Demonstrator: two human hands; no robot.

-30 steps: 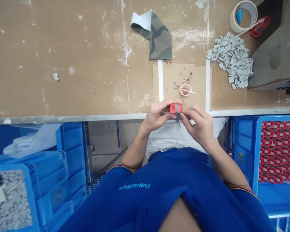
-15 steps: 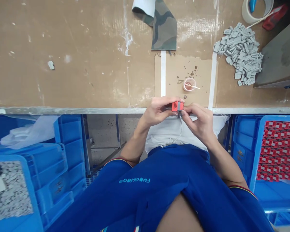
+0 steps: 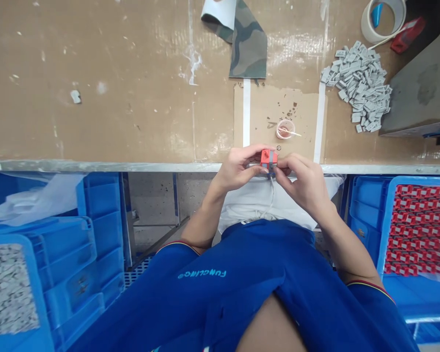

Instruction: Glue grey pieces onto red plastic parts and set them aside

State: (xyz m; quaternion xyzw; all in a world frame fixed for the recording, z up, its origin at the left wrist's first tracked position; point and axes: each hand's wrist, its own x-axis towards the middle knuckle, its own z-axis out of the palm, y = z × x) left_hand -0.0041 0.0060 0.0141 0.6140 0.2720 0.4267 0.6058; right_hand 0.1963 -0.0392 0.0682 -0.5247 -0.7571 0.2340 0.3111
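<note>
Holding: both hands in a narrow grip on red block (image 3: 267, 159), just above bench edge (image 3: 95, 166).
Left hand (image 3: 238, 168): fingers and thumb closed on block's left side.
Right hand (image 3: 302, 183): fingertips on block's right side.
Hidden: block's lower part, behind fingers.
Below block: white cord (image 3: 271, 193).
Change: block turned slightly from earlier frame.

On my screen, the left hand (image 3: 236, 168) and the right hand (image 3: 302, 185) both pinch a small red-and-grey block (image 3: 268, 160); it's too small here for me to tell exactly what it is. A white cord (image 3: 271, 193) runs down from it. Just beyond sits a small plastic cup (image 3: 285, 129) on a cardboard sheet (image 3: 258, 110), with a heap of grey tags (image 3: 357, 87) off to the right.
</note>
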